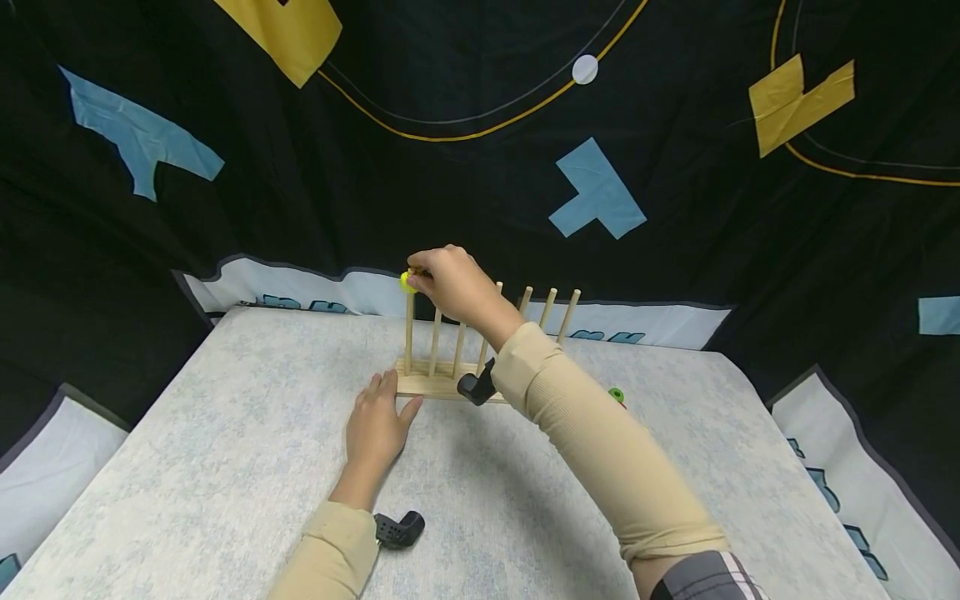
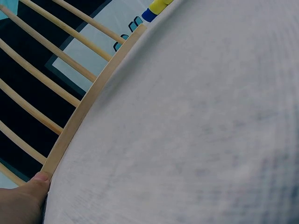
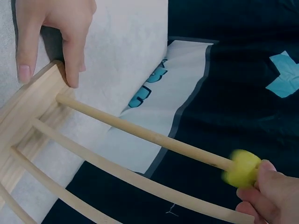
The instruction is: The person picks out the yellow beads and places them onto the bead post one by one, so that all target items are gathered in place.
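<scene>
A wooden peg rack, with a flat base [image 1: 423,386] and several upright pegs, stands toward the back of the table. With thumb and fingertips my right hand [image 1: 461,283] pinches a yellow bead [image 1: 407,282] at the top of the leftmost peg [image 1: 408,333]. In the right wrist view the end of that peg meets the slightly blurred yellow bead [image 3: 242,168]. My left hand [image 1: 375,429] holds the left end of the base, its thumb and a finger [image 3: 72,60] on either side of the corner. The right forearm hides part of the rack's right end.
A green ring [image 1: 616,393] lies on the table right of the rack, partly behind the right sleeve. Yellow and blue pieces [image 2: 150,15] show beyond the base in the left wrist view. A dark curtain [image 1: 465,192] hangs behind the table [image 1: 225,433].
</scene>
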Demonstrator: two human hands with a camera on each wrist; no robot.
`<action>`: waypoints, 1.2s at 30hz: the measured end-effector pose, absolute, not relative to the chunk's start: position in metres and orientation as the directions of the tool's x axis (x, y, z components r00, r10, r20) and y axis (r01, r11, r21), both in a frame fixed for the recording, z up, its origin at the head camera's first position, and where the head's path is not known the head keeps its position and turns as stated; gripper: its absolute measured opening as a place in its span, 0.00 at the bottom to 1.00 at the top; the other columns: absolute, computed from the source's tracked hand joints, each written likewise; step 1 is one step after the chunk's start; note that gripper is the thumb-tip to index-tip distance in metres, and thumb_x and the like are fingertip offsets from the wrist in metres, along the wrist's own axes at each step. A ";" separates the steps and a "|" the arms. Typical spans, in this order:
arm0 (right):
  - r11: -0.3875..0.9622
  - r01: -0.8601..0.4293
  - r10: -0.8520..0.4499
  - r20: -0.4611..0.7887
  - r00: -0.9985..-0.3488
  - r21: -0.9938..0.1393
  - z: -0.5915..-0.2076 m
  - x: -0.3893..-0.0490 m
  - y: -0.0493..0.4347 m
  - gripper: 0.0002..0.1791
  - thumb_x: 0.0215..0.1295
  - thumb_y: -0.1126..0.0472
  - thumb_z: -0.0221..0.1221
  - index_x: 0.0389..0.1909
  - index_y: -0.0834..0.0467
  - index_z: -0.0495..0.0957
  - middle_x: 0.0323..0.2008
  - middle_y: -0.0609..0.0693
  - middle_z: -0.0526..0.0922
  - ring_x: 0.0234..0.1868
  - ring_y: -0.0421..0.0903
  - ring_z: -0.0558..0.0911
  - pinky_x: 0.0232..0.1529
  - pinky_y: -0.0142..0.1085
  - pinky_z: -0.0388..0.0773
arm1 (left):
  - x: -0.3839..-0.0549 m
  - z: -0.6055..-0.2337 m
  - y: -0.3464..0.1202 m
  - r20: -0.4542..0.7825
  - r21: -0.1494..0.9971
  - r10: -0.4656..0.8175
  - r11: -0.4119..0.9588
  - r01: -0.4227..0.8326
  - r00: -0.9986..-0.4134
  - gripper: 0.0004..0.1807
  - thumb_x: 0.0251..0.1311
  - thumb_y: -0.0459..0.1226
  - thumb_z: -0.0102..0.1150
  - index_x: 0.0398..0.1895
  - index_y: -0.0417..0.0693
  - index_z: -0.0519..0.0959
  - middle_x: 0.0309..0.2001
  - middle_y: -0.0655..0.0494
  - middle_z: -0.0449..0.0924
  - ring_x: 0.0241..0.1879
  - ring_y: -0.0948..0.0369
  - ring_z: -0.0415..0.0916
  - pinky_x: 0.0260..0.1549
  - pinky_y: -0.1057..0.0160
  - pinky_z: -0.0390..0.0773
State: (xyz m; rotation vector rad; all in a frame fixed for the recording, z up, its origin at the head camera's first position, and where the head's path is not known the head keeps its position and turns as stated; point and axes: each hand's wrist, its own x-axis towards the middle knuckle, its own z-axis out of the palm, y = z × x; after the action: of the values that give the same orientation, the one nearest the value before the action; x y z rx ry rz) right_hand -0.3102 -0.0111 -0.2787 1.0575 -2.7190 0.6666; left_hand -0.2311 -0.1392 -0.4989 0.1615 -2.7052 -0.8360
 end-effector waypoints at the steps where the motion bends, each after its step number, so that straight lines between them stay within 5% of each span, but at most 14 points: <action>1: 0.649 -0.679 -0.607 0.305 -0.734 -0.343 -0.279 -0.311 -0.010 0.15 0.72 0.59 0.58 0.54 0.59 0.82 0.49 0.50 0.87 0.45 0.40 0.85 0.48 0.28 0.82 | -0.231 -0.499 -0.139 0.256 0.566 -0.194 0.824 -0.016 -0.947 0.38 0.64 0.51 0.63 0.71 0.39 0.66 0.69 0.33 0.67 0.67 0.35 0.67 0.60 0.35 0.72; 19: 0.606 -0.736 -0.594 0.443 -0.671 -0.302 -0.277 -0.292 0.019 0.20 0.73 0.56 0.57 0.62 0.57 0.77 0.60 0.50 0.82 0.60 0.45 0.78 0.62 0.34 0.75 | -0.229 -0.498 -0.136 0.216 0.570 -0.197 0.821 -0.041 -0.956 0.39 0.66 0.50 0.61 0.73 0.39 0.63 0.72 0.34 0.63 0.71 0.37 0.61 0.65 0.36 0.67; 28: 0.550 -0.797 -0.635 0.495 -0.594 -0.251 -0.296 -0.270 0.042 0.20 0.70 0.58 0.60 0.61 0.58 0.78 0.57 0.50 0.83 0.57 0.45 0.79 0.56 0.32 0.78 | -0.230 -0.499 -0.137 0.212 0.568 -0.197 0.822 -0.043 -0.957 0.39 0.66 0.50 0.61 0.74 0.40 0.62 0.72 0.34 0.63 0.71 0.37 0.61 0.64 0.35 0.67; 36: 0.533 -0.789 -0.623 0.488 -0.611 -0.306 -0.314 -0.253 0.060 0.21 0.69 0.58 0.61 0.61 0.58 0.78 0.58 0.50 0.83 0.59 0.44 0.79 0.57 0.33 0.80 | -0.230 -0.497 -0.136 0.207 0.569 -0.193 0.821 -0.042 -0.959 0.39 0.66 0.50 0.61 0.74 0.40 0.62 0.72 0.35 0.63 0.72 0.38 0.60 0.65 0.35 0.66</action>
State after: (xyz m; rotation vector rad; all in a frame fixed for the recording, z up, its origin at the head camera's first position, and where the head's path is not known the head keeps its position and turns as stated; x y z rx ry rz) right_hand -0.2527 0.0600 -0.3136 1.1708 -2.4560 0.7277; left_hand -0.2297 -0.1364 -0.4974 0.1811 -2.7490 -0.8505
